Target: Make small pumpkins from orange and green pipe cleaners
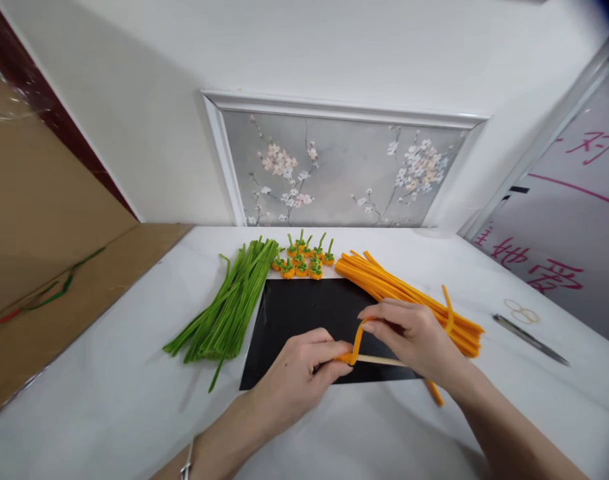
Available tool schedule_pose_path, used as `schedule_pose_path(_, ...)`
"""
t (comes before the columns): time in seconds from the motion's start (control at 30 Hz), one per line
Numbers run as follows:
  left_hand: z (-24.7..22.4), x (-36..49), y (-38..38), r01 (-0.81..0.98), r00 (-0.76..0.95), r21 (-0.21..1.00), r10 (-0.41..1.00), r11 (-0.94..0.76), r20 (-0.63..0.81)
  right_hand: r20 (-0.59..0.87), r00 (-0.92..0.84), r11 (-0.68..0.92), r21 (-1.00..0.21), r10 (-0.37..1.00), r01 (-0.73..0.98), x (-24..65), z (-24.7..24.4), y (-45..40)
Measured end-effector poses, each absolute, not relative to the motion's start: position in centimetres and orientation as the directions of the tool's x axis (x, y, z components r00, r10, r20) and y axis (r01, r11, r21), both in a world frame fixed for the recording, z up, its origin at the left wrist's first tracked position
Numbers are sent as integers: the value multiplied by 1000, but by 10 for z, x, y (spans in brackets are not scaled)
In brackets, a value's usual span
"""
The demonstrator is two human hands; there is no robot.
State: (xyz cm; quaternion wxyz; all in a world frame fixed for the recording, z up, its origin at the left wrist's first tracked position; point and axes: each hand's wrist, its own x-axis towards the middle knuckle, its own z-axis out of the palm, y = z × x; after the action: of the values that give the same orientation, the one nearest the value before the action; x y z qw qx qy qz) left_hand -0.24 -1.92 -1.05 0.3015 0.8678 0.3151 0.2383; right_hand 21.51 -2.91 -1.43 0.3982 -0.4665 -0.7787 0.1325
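Over the black mat (299, 310), my left hand (301, 367) is closed in a pinch around a thin wooden stick (381, 361) and the orange pipe cleaner (357, 341) coiled on it. From the coil the pipe cleaner rises at a bend to my right hand (419, 333), whose thumb and index finger pinch it. An orange end (433, 393) shows beneath the right wrist; whether it belongs to the same pipe cleaner is hidden. The stick's far end passes behind the right hand.
Green pipe cleaners (229, 310) lie bundled to the left, orange ones (401, 283) to the right. Several small orange pumpkins with green stems (301, 268) stand behind the mat. A pen (531, 340) and rubber bands (521, 311) lie far right. A white wall (344, 53) borders the back.
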Motion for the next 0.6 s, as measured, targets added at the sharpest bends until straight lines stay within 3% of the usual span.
schedule_pose_path(0.3, -17, -1, -19, 383, 632, 682, 715, -623, 298, 341, -344, 484, -649, 875, 588, 224, -23, -12)
schedule_pose_path(0.47, -14, -4, -22, 372, 592, 688, 730, -624, 342, 185, -492, 496, -593, 851, 635, 216, -23, -22)
schedule_pose_path(0.6, -15, -7, -22, 362, 586, 696, 732, -621, 348, 145, -538, 536, -470, 830, 701, 203, -23, -34)
